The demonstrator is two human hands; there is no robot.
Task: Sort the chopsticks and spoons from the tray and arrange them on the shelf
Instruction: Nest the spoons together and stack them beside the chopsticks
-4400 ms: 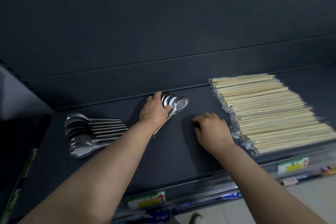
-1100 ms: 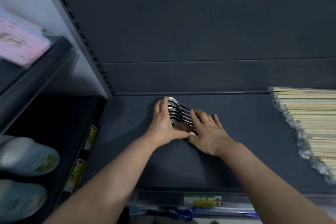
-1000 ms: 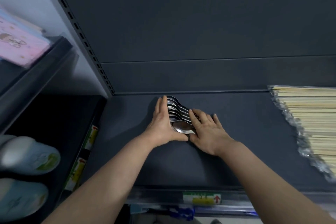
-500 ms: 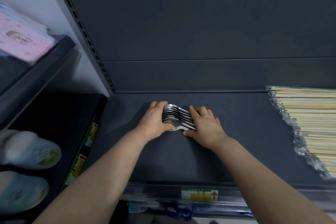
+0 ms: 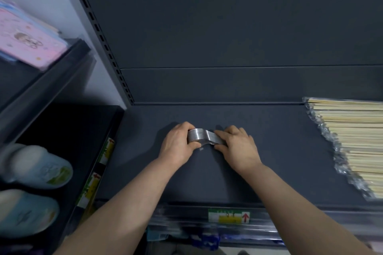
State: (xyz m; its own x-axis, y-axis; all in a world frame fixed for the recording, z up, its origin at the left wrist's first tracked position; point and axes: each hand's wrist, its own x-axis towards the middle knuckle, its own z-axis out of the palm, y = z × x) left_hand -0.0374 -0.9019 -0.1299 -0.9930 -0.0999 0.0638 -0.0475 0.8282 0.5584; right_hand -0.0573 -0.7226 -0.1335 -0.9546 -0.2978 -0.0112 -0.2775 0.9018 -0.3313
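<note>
The stack of nested metal spoons [image 5: 204, 137] sits at the middle of the dark shelf [image 5: 269, 172]; blur hides whether it touches the surface. The left-hand grip [image 5: 178, 146] curls round the bowl end. The right-hand grip [image 5: 238, 147] pinches the handle end. Wrapped chopsticks [image 5: 352, 141] lie well apart, at the shelf's right.

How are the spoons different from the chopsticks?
The spoons are shiny grey metal; the chopsticks are pale, like wood. The spoons are bunched in one tight stack, gripped by the left hand and the right hand; the chopsticks lie spread in a flat row, untouched. The chopsticks have clear wrappers; the spoons are bare. Both are on the same dark shelf.
</note>
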